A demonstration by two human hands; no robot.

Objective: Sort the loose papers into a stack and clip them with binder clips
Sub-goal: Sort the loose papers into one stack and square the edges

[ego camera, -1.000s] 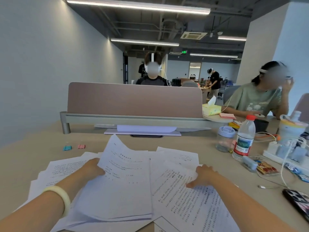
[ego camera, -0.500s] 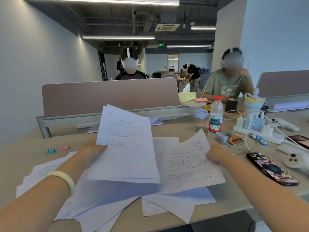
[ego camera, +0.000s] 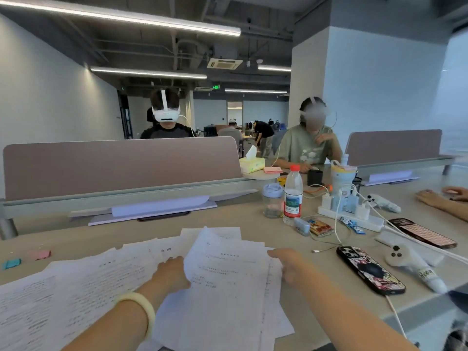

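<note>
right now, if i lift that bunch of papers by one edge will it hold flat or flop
Probably floppy: the papers are thin loose sheets, with the left hand and right hand gripping opposite edges. Likely to slide apart, since the edges are fanned unevenly and nothing clips them. Light, so they should lift easily.

Lifted sheets (ego camera: pixel 228 282) merged into 1 pile, lowered.

A single wide-angle view is given from head height, directed forward and slightly down over the table (ego camera: pixel 253 224). The left hand (ego camera: pixel 172 273), right hand (ego camera: pixel 288 264) and papers (ego camera: pixel 228 287) are seen close at the near edge, with the divider (ego camera: pixel 121 165) farther off.
</note>
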